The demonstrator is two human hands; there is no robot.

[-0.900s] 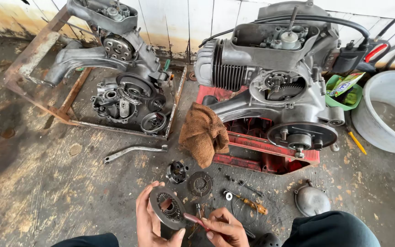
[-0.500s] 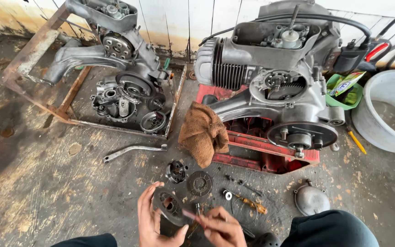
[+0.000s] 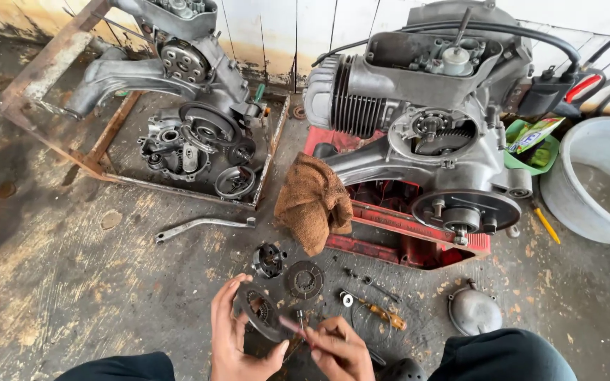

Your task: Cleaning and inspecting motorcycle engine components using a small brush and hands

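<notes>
Clutch disc (image 3: 261, 311), a dark, greasy round metal part with a toothed rim and a hollow middle, sits low in the view, held just above the stained concrete floor (image 3: 72, 282). Its face looks oily and dull, with small cut-outs around the centre.

Left hand (image 3: 233, 339) cups the disc from the side, thumb up along the rim and fingers curled behind it, palm turned inward. Right hand (image 3: 337, 349) is closed into a loose fist with thumb and forefinger pinching a thin reddish-handled tool (image 3: 292, 326), whose tip rests at the disc's lower edge. Both hands are smeared with grease.

Just beyond the disc lie two more round parts on the floor: a small black hub (image 3: 268, 259) and a flat ridged plate (image 3: 303, 279). A washer (image 3: 347, 300) and a rusty orange-handled screwdriver (image 3: 383, 315) lie to the right, near a domed grey metal cover (image 3: 473, 312). A bent steel lever (image 3: 202, 226) lies further off.

A finned grey engine (image 3: 418, 134) rests on a red stand (image 3: 404, 236), with a coarse brown rag (image 3: 313, 202) draped over it. A second engine (image 3: 192, 92) sits in a rusty frame (image 3: 51, 63).
</notes>
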